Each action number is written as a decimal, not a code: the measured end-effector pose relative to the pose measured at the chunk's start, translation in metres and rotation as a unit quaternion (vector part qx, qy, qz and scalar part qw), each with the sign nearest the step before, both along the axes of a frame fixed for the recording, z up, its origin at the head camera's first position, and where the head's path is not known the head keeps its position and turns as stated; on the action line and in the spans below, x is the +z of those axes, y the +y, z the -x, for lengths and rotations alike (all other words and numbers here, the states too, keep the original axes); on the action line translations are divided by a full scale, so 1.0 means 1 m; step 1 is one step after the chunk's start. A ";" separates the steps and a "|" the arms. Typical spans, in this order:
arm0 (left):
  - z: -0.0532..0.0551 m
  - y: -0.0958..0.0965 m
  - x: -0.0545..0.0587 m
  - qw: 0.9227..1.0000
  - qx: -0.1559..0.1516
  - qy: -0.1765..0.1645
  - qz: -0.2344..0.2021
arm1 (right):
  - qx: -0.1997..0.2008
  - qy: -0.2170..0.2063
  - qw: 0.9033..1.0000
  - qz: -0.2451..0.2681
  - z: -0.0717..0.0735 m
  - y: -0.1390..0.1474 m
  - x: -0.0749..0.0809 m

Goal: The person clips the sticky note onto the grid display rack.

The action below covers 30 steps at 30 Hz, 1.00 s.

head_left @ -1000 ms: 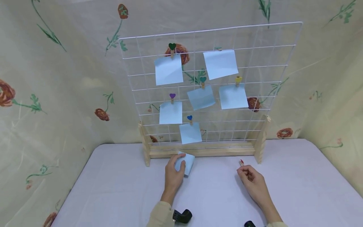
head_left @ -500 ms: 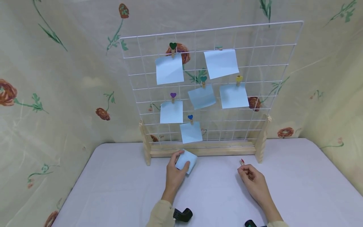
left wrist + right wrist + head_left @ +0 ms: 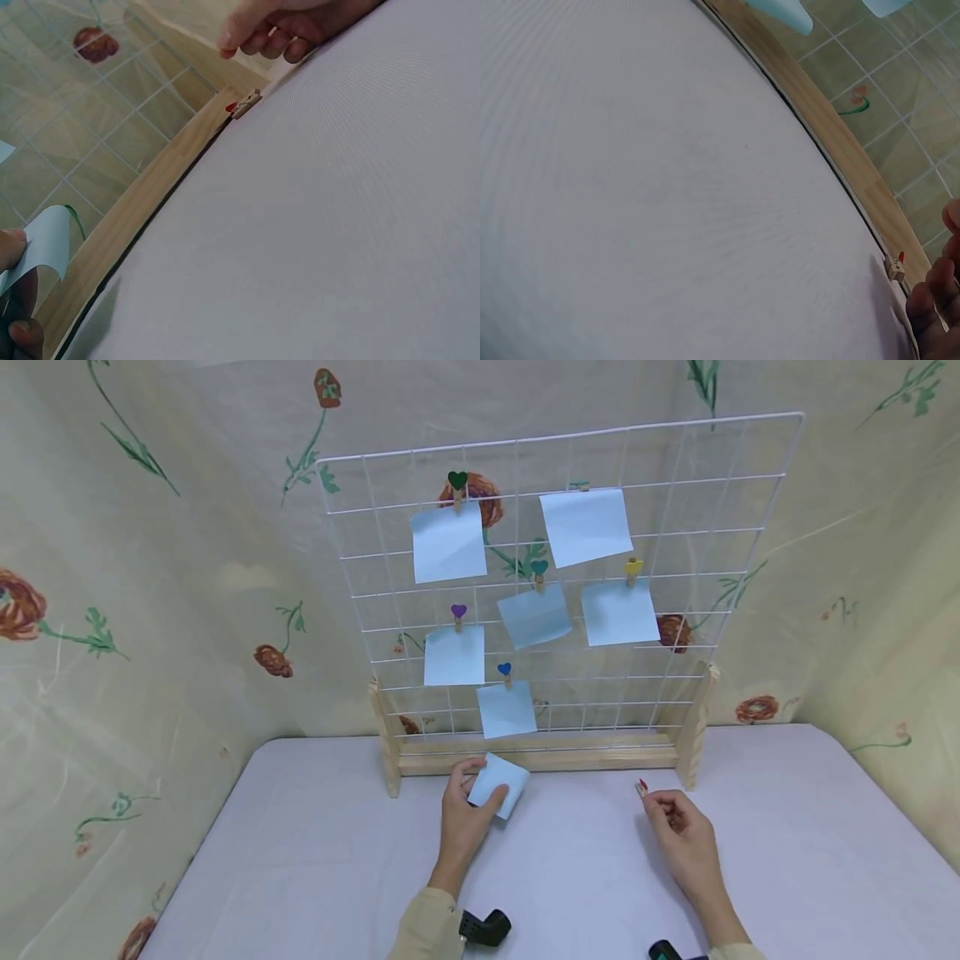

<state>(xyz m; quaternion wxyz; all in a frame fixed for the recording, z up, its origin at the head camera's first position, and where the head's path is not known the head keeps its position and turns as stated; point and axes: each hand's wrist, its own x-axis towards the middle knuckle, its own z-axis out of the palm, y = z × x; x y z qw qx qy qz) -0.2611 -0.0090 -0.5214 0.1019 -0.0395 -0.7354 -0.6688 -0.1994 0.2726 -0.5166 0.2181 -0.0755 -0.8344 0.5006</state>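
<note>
My left hand holds a light blue paper note by its left and lower edges, thumb on the front face. In the left wrist view the note bends in a curve, thumb pressed on it. To the right, a small wooden clothespin with a red top is on the table near the stand's right foot. My right hand is beside it, fingers loosely curled; the left wrist view shows a gap between those fingers and the clothespin.
A white wire grid rises from a wooden stand at the back of the white-covered table. Several blue notes hang there from heart-topped clothespins, among them a purple one. Flowered cloth surrounds the table.
My left hand has raised the note and tilted it to the right. My right hand has shifted slightly right and forward around the clothespin, which stays in nearly the same place.
</note>
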 end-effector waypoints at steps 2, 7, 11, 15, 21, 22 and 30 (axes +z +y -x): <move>0.000 0.000 0.000 1.000 -0.006 -0.006 -0.006 | -0.023 0.010 1.000 0.011 0.001 0.001 0.000; 0.000 0.000 0.000 1.000 -0.014 -0.018 -0.011 | -0.045 0.031 0.998 0.024 0.004 0.002 -0.001; 0.001 0.001 -0.001 1.000 -0.022 -0.018 -0.009 | -0.041 0.029 0.999 0.017 0.005 0.003 -0.003; 0.001 0.003 -0.003 0.999 -0.033 -0.012 -0.009 | -0.026 0.015 1.000 -0.002 0.005 0.003 -0.005; 0.000 0.006 -0.004 0.999 -0.034 0.001 -0.003 | -0.005 0.019 1.000 -0.018 0.003 0.001 -0.002; 0.000 0.006 -0.003 0.999 -0.032 0.000 0.000 | -0.004 0.021 1.000 -0.019 0.002 0.001 -0.002; -0.005 0.012 0.000 0.998 -0.061 0.006 0.001 | 0.014 0.013 0.997 -0.074 0.004 0.002 -0.001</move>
